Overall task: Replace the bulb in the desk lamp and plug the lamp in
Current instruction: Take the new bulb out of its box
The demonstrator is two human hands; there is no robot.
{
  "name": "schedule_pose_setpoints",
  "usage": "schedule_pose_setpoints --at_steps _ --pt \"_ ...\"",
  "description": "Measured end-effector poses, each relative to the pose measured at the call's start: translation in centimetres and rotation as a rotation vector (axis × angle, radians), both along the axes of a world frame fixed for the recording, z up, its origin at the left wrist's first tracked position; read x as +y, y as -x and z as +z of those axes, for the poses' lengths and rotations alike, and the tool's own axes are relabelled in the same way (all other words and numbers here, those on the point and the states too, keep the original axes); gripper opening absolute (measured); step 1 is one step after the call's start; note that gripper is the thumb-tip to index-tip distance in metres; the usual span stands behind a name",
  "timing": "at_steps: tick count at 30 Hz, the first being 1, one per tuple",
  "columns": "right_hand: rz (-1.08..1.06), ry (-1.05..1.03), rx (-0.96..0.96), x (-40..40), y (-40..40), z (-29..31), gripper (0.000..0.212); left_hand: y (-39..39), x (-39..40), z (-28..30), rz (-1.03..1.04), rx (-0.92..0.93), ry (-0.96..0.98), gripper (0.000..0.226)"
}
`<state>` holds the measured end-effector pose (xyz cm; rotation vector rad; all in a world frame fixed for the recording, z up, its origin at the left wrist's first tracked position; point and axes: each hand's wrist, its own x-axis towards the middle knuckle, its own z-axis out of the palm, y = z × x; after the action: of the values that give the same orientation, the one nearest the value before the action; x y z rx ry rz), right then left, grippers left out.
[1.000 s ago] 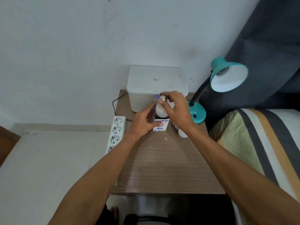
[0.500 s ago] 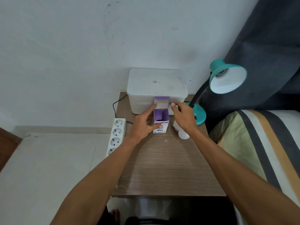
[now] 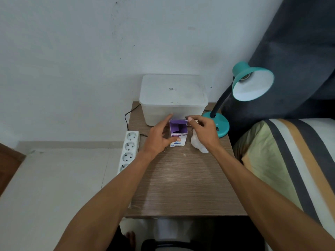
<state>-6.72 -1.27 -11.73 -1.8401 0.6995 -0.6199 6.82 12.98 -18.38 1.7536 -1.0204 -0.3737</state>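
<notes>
A small purple-and-white bulb box (image 3: 178, 132) stands open on the wooden bedside table (image 3: 183, 182). My left hand (image 3: 159, 138) grips it, thumb on the front and fingers behind. Just right of the box, my right hand (image 3: 202, 131) holds a white bulb (image 3: 195, 142); its metal base shows between the fingers, and the fingertips touch the box's top flap. White glass also pokes out under the wrist; I cannot tell whether that is a second bulb. The teal desk lamp (image 3: 252, 84) stands at the back right with an empty socket.
A lidded white plastic container (image 3: 173, 98) sits at the back of the table. A white power strip (image 3: 129, 149) hangs along the table's left edge, with a black cord (image 3: 126, 118) behind it. A striped bed (image 3: 293, 160) and a dark curtain (image 3: 299, 60) close off the right side.
My right hand lifted the bulb out of the box and lowered it to the box's right side. The box now shows its purple inside. My left hand stayed on the box.
</notes>
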Motion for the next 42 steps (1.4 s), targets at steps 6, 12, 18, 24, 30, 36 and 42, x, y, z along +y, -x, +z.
schedule_pose_setpoints --at_steps 6,12,18,24,30,36,42 --pt "0.041 0.025 0.032 0.9 0.4 0.2 0.014 -0.1 -0.2 -0.2 -0.01 -0.033 -0.003 0.09" --pt "0.01 0.272 0.181 1.3 0.9 -0.8 0.019 0.1 -0.5 -0.3 -0.01 -0.066 -0.01 0.081" --pt "-0.038 0.425 0.244 2.2 0.7 -1.7 0.024 0.6 -0.7 -0.4 -0.003 -0.098 -0.007 0.072" --pt "-0.076 0.435 0.21 2.2 0.9 -1.9 0.021 0.7 -0.6 -0.5 -0.01 -0.121 -0.021 0.073" --pt "-0.094 0.458 0.195 1.9 0.9 -1.6 0.025 0.7 -0.6 -0.7 -0.011 -0.119 -0.014 0.076" --pt "-0.054 0.477 0.258 2.1 1.4 -1.8 0.032 0.6 -0.6 -0.9 -0.018 -0.136 -0.023 0.078" --pt "-0.077 0.494 0.264 2.1 1.2 -1.2 0.027 0.7 -0.8 -0.7 -0.014 -0.12 -0.048 0.081"
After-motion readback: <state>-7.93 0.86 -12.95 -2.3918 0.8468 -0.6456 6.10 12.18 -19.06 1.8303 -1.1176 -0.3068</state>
